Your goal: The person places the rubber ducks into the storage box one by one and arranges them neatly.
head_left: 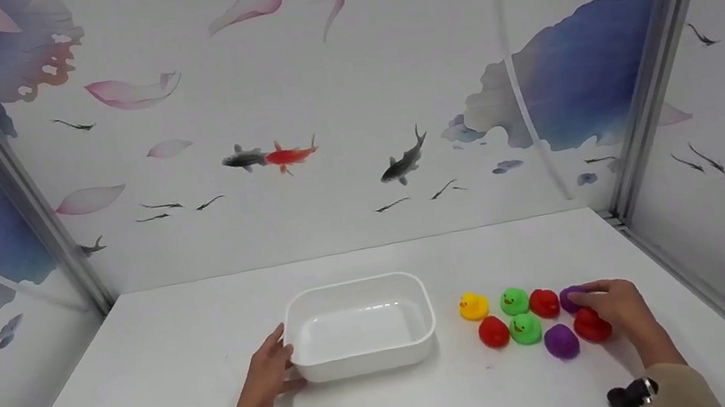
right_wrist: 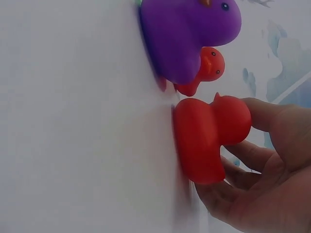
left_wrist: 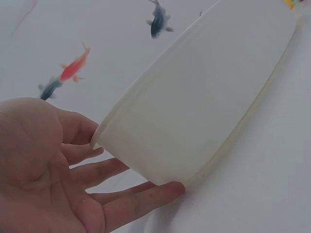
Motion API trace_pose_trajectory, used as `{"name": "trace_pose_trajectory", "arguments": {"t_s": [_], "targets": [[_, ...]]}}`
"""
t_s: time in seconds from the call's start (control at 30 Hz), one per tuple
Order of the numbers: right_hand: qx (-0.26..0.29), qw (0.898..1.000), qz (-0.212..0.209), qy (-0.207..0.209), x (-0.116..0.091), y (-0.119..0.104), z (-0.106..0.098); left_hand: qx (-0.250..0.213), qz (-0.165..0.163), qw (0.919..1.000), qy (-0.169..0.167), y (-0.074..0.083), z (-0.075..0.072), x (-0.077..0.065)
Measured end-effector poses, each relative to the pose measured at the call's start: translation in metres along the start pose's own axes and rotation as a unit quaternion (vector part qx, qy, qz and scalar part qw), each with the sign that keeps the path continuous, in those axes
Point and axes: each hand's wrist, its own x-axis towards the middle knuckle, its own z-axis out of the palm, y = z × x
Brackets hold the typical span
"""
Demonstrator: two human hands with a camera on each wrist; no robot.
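A white rectangular plastic tub (head_left: pixel 368 362) stands on the table. My left hand (head_left: pixel 265 372) touches its left end, fingers spread and fairly straight; in the left wrist view the left hand (left_wrist: pixel 63 170) has fingertips at the rim and lower corner. To the right lie several rubber ducks. My right hand (head_left: pixel 618 305) reaches over a red duck (head_left: pixel 591 327), its thumb and finger pinching a purple duck (head_left: pixel 569 300) behind. In the right wrist view the near red duck (right_wrist: pixel 199 141) covers the fingertips of the right hand (right_wrist: pixel 272 170) and hides that purple duck.
Between tub and right hand are a yellow duck (head_left: pixel 473 306), green ducks (head_left: pixel 514 301), another red duck (head_left: pixel 494 332), a red duck (head_left: pixel 544 303) farther right and a nearer purple duck (head_left: pixel 561 342). Printed panels (head_left: pixel 333 200) with fish and petals enclose the white table (head_left: pixel 165 376).
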Motion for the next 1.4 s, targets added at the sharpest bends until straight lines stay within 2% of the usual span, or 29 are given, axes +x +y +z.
{"name": "trace_pose_trajectory", "arguments": {"t_s": [0.23,0.37,0.6,0.8,1.07,1.4], "targets": [[0.011,1.0,-0.004,0.011,-0.002,-0.011,-0.004,-0.004,-0.006,1.0,0.003,0.002,0.001,-0.002],[0.011,1.0,-0.019,0.006,-0.009,-0.021,-0.005,0.001,-0.008,1.0,0.006,0.001,0.002,-0.001],[0.002,0.999,-0.044,0.005,-0.025,-0.044,-0.004,-0.021,0.001,0.9998,0.002,0.0,0.003,-0.002],[0.004,0.998,-0.066,-0.005,-0.034,-0.059,0.004,-0.031,0.0,0.9995,-0.004,0.0,0.004,-0.003],[-0.034,0.995,-0.087,-0.025,-0.041,-0.074,0.016,-0.028,-0.003,0.9996,0.001,0.001,0.005,-0.002],[-0.029,0.995,-0.092,-0.024,-0.042,-0.089,0.034,-0.03,-0.007,0.9995,-0.001,0.0,0.006,-0.003]]}}
